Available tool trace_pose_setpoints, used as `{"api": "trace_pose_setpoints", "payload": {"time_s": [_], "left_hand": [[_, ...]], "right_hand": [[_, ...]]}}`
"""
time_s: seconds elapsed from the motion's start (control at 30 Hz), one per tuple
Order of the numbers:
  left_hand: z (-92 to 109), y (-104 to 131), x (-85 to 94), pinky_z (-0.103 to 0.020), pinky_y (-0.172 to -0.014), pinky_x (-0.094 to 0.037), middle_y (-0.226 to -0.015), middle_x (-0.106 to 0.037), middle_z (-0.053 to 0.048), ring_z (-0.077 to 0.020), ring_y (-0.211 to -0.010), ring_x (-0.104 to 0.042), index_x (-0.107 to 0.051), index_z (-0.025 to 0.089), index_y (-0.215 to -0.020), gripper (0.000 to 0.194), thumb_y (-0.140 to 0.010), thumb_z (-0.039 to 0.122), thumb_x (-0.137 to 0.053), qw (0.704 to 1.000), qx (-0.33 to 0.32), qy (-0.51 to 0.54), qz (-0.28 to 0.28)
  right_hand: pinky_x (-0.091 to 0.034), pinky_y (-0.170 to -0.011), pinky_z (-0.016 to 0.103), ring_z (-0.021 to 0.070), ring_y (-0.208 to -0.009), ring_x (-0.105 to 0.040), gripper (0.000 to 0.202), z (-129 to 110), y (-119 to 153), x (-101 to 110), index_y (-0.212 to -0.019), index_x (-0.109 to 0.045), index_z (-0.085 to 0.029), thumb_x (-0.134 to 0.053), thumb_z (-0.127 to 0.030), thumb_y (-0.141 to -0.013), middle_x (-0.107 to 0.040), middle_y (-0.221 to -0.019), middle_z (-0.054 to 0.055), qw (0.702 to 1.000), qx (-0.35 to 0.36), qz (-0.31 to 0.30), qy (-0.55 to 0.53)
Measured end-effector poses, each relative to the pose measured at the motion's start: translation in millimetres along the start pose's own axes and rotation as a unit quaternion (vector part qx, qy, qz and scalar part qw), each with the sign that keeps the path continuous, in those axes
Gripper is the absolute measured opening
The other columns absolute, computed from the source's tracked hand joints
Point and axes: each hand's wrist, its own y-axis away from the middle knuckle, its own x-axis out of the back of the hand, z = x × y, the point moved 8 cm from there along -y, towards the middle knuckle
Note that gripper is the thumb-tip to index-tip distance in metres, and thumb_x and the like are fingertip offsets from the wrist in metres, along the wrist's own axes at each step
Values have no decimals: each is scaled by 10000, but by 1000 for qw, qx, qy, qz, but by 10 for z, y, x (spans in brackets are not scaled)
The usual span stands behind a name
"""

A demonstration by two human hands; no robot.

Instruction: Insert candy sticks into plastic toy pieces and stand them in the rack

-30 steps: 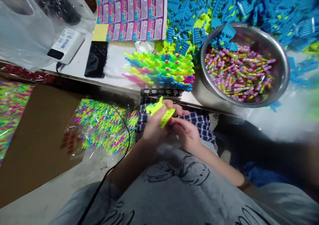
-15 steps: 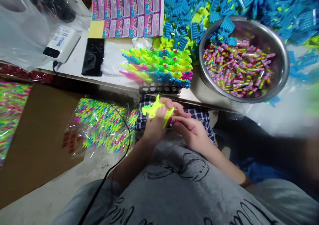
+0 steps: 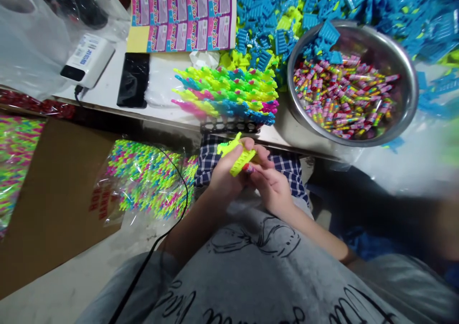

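Note:
Over my lap, my left hand (image 3: pixel 229 171) is closed around a yellow plastic toy (image 3: pixel 243 162), whose ridged part faces right. My right hand (image 3: pixel 274 183) pinches a small wrapped candy tube (image 3: pixel 248 168) with a red end, held against the toy's lower right side. Whether the candy sits inside the toy I cannot tell. Beyond my hands, a black rack (image 3: pixel 229 125) at the table edge carries rows of colourful plastic figures (image 3: pixel 229 92). To its right, a steel bowl (image 3: pixel 412 99) contains many wrapped candies (image 3: pixel 344 99) and a few blue toy parts (image 3: pixel 326 42).
Blue plastic parts (image 3: pixel 376 13) are heaped behind the bowl. Printed label sheets (image 3: pixel 182 16), a black phone (image 3: pixel 133 80) and a white device (image 3: pixel 89 61) lie on the table. Bagged figures (image 3: pixel 147 180) and cardboard (image 3: pixel 60 195) are at lower left. A black cable (image 3: pixel 158 240) runs past my left arm.
My left hand has turned the yellow toy, so its ridged side shows more, and shifted slightly right. The candy's red end is now more visible beside it.

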Motion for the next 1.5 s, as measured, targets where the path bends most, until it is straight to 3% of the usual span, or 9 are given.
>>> {"api": "trace_pose_setpoints", "payload": {"time_s": [0.17, 0.37, 0.63, 0.77, 0.87, 1.0, 1.17, 1.33, 1.5], "left_hand": [[8, -21, -49, -401, -896, -442, -698, -547, 25, -138, -661, -634, -444, 201, -782, 124, -813, 320, -438, 999, -29, -21, -10], [111, 5, -21, -368, -789, -498, -741, -594, 6, -163, -744, -638, -450, 196, -803, 140, -800, 333, -478, 988, -85, -128, -6], [86, 18, 45, -398, -893, -434, -755, -620, -4, -161, -761, -640, -447, 195, -777, 158, -826, 343, -422, 987, -74, -144, -4], [93, 34, 117, -398, -894, -431, -778, -622, -15, -203, -859, -619, -506, 198, -816, 297, -727, 480, -529, 990, -64, -129, 7], [123, 66, 298, -369, -891, -431, -963, -625, -69, -230, -977, -572, -559, 182, -956, 498, -644, 570, -576, 988, -65, -135, 48], [135, 105, 622, -315, -855, -438, -838, -657, -36, -170, -849, -611, -623, 158, -853, 302, -637, 360, -687, 961, -54, -214, 167], [142, 131, 652, -268, -721, -476, -646, -635, 9, -131, -661, -602, -635, 151, -756, 223, -632, 326, -696, 927, -57, -288, 232], [129, 169, 659, -242, -645, -479, -590, -608, 12, -119, -601, -577, -617, 139, -717, 191, -652, 309, -672, 907, -40, -320, 272], [146, 154, 720, -264, -695, -474, -746, -653, -33, -136, -675, -596, -627, 128, -841, 252, -689, 328, -641, 904, -31, -348, 248]], "right_hand": [[-491, -743, 343, 186, -838, -595, 280, -140, 73, 75, -1069, -623, -219, -494, -343, -853, -635, -883, 43, 993, 31, 18, 110], [-473, -623, 282, 149, -689, -564, 280, -186, 24, 67, -1027, -638, -204, -481, -360, -855, -586, -704, 13, 994, -1, -1, 113], [-360, -508, 229, 106, -552, -422, 291, -123, -46, -3, -909, -639, -167, -473, -399, -852, -454, -584, -20, 991, -59, -43, 113], [-275, -435, 209, 77, -466, -336, 342, 40, -84, -60, -771, -606, -151, -515, -479, -799, -413, -526, -44, 991, -118, -61, -19], [-223, -397, 200, 66, -392, -260, 359, 212, -81, -120, -712, -557, -160, -499, -503, -802, -310, -429, -80, 960, -202, -72, -181], [-228, -368, 188, 66, -348, -205, 348, 336, -8, -246, -713, -525, -175, -445, -489, -839, -237, -383, -96, 887, -300, -125, -328], [-235, -353, 166, 65, -338, -191, 354, 356, 17, -261, -689, -490, -181, -363, -440, -893, -249, -384, -91, 847, -316, -132, -406], [-222, -339, 168, 69, -332, -166, 359, 447, -16, -267, -719, -482, -186, -307, -435, -909, -231, -390, -99, 862, -308, -132, -381], [-299, -407, 188, 79, -401, -329, 269, 460, -182, -39, -843, -504, -190, -410, -441, -869, -398, -490, -77, 970, -173, -74, -156]]}}
